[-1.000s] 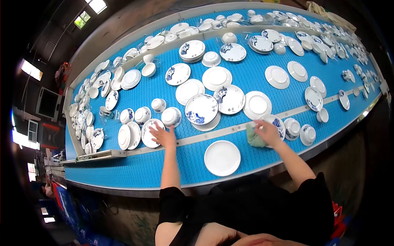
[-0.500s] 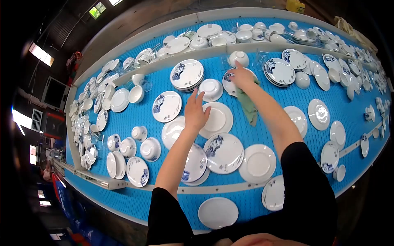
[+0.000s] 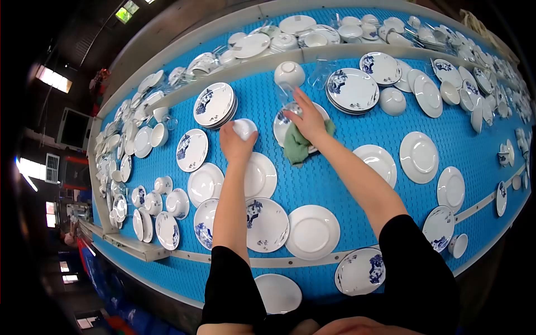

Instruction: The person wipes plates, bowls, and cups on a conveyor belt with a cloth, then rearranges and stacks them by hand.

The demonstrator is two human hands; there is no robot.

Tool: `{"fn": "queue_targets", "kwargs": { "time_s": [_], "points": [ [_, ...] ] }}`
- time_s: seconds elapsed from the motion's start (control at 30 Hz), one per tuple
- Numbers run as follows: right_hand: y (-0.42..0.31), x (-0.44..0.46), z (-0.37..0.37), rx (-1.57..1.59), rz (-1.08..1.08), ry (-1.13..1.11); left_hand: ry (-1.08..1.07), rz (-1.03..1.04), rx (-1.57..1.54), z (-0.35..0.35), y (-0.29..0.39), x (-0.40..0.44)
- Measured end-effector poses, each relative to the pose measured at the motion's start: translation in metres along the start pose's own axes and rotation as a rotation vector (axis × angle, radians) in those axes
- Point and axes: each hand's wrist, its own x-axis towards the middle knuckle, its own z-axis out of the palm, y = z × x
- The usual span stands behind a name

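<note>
My left hand (image 3: 237,143) curls around a small white bowl (image 3: 244,129), thumb on one side and fingers on the other. Under the palm of my right hand (image 3: 309,119) is a bunched green cloth (image 3: 297,146), lying over a blue-patterned plate (image 3: 282,127). The thumb and forefinger of that hand are spread beside a clear drinking glass (image 3: 286,94); whether they touch it I cannot tell. Just beyond stands a white bowl (image 3: 290,74). A stack of blue-patterned plates (image 3: 214,104) sits beyond my left hand, and another plate stack (image 3: 352,89) to the right of my right hand.
Several single plates lie nearer to me on the blue ribbed belt (image 3: 340,190), among them a plain white plate (image 3: 312,232). Small bowls (image 3: 177,203) cluster at left. A pale divider rail (image 3: 335,54) separates a far lane crowded with dishes and glasses.
The view has shifted, so most dishes appear further left. My left hand has closed around the small white bowl. My right hand has come off the far bowl, nearer to me, cloth with it.
</note>
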Motion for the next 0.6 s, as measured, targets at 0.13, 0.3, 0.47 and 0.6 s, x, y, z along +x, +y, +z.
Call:
{"fn": "queue_targets", "kwargs": {
  "time_s": [0.13,0.3,0.47,0.6],
  "points": [
    [0.007,-0.036,-0.035,0.172,0.085,0.088,0.227,-0.413,-0.562,0.009,-0.038,-0.021],
    [-0.043,-0.083,-0.107,0.889,0.595,-0.083,-0.18,-0.788,-1.98,-0.108,0.082,-0.123],
    [-0.103,-0.15,-0.16,0.535,0.136,-0.146,-0.301,-0.923,-2.138,-0.121,0.135,-0.22],
    [-0.156,-0.205,-0.191,0.079,-0.417,-0.297,-0.343,-0.828,-2.175,-0.146,0.179,-0.268]
  ]
}}
